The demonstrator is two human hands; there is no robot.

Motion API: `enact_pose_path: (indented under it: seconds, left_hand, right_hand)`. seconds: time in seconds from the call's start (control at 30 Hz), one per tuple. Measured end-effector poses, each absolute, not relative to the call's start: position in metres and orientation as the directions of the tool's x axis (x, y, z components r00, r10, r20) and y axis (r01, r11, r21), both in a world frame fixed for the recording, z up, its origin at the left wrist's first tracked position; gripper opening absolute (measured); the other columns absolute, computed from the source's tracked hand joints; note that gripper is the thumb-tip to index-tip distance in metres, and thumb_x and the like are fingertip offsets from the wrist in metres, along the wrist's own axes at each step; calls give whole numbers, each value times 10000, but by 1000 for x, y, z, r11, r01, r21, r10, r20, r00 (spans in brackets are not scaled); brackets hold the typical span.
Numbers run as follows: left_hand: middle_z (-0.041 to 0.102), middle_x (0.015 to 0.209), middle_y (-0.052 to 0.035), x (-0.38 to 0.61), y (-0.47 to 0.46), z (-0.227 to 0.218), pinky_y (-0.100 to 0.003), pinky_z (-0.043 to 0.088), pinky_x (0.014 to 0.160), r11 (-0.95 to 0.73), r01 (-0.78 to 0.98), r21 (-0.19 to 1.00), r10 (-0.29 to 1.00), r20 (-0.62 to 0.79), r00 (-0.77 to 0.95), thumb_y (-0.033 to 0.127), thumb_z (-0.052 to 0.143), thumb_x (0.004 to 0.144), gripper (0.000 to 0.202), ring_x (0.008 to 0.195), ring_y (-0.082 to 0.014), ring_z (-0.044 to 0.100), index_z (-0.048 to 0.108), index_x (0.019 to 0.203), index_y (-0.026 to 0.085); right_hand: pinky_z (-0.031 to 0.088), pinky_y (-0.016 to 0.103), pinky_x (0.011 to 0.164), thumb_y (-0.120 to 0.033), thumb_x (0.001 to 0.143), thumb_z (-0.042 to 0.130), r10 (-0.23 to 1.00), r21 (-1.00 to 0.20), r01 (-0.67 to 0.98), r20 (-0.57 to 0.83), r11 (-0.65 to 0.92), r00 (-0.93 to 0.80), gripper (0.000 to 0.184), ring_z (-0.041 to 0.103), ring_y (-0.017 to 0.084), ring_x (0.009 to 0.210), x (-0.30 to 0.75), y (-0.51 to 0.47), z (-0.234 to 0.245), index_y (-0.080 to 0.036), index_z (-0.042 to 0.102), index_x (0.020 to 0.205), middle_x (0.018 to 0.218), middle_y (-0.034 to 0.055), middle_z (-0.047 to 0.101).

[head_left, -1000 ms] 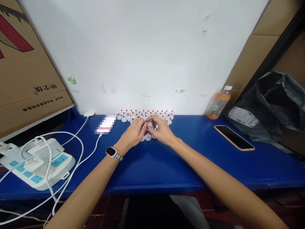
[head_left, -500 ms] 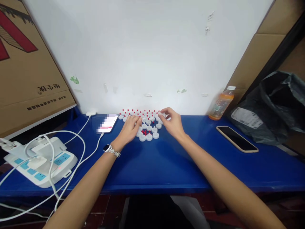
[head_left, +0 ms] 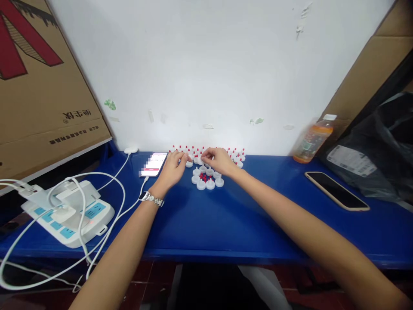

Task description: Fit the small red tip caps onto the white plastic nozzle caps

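Observation:
White round nozzle caps stand in a cluster on the blue table; several at the front, such as the white cap (head_left: 210,184), have bare spouts. Small loose red tips (head_left: 205,177) lie among these. Farther back, a row of white caps with red tips (head_left: 240,157) lines the wall. My left hand (head_left: 174,168) is bent over the left of the cluster, thumb and fingers closed at the side of a white cap (head_left: 189,164). My right hand (head_left: 221,161) pinches above the middle caps; what lies between its fingertips is too small to make out.
A lit phone (head_left: 156,164) on a cable lies left of my left hand. A power strip (head_left: 69,224) with looping white cables covers the table's left. Rightward are an orange drink bottle (head_left: 312,140), a dark-screened phone (head_left: 335,190) and a dark plastic bag (head_left: 377,150). A white wall closes the back.
My right hand has moved left from the cluster's right side to its middle, uncovering red-tipped caps there. My left hand stays at the left side. The whole view has shifted slightly.

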State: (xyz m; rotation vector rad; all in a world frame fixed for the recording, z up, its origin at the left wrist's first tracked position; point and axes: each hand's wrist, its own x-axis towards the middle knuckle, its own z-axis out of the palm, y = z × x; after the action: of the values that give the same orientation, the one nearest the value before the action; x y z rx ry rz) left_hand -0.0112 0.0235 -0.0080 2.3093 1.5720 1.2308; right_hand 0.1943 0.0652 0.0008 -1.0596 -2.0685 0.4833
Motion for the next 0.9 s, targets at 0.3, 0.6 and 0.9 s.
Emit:
enact_pose_path:
  seconds: [0.3, 0.6, 0.9]
  left_hand:
    - [667, 836, -54, -21, 35, -19, -382, 449, 899, -420, 750, 511, 835, 542, 98, 351, 354, 1016, 416, 873, -222, 597, 691, 825, 202]
    - [685, 847, -57, -22, 35, -19, -377, 462, 864, -432, 732, 527, 835, 541, 103, 357, 336, 1022, 422, 875, -223, 605, 683, 845, 195]
    - [698, 870, -64, -22, 35, -16, -382, 460, 889, -430, 723, 541, 835, 543, 90, 325, 336, 1017, 420, 888, -226, 624, 696, 845, 193]
  right_hand:
    - [443, 225, 688, -94, 764, 623, 770, -339, 697, 179, 633, -612, 172, 669, 160, 755, 149, 106, 5, -145, 775, 826, 801, 43, 763]
    - [431, 223, 635, -261, 839, 662, 792, -364, 710, 166, 603, -588, 160, 646, 147, 704, 136, 110, 7, -152, 752, 915, 824, 46, 757]
    - [456, 263, 707, -289, 765, 743, 854, -247, 818, 177, 520, -489, 166, 669, 202, 814, 121, 121, 8, -171, 731, 880, 913, 91, 752]
